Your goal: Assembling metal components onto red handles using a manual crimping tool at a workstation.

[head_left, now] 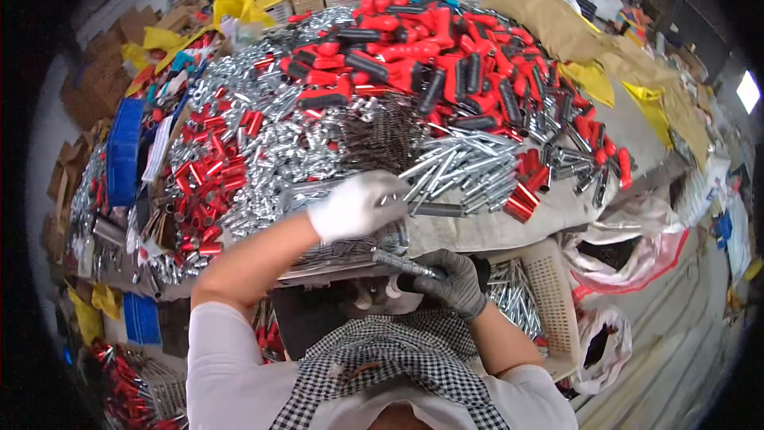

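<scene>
My left hand (pixel 360 205), in a white glove, is over the table's near edge with its fingers curled together. What they pinch, if anything, is blurred. Just beyond it lies a heap of dark coil springs (pixel 378 139). My right hand (pixel 455 283), in a grey glove, is closed round a slim metal rod-like part (pixel 406 263) that points left, close to my apron. To the right of the springs lie loose silver rods (pixel 465 167). A dark bar (pixel 438 209) rests beside my left fingertips.
Red and black handles (pixel 430 52) are piled at the far side. Small silver fittings (pixel 278 143) and red sleeves (pixel 199 179) spread on the left. A cream basket (pixel 557 302) of rods stands by my right arm; an open white sack (pixel 621 243) is farther right.
</scene>
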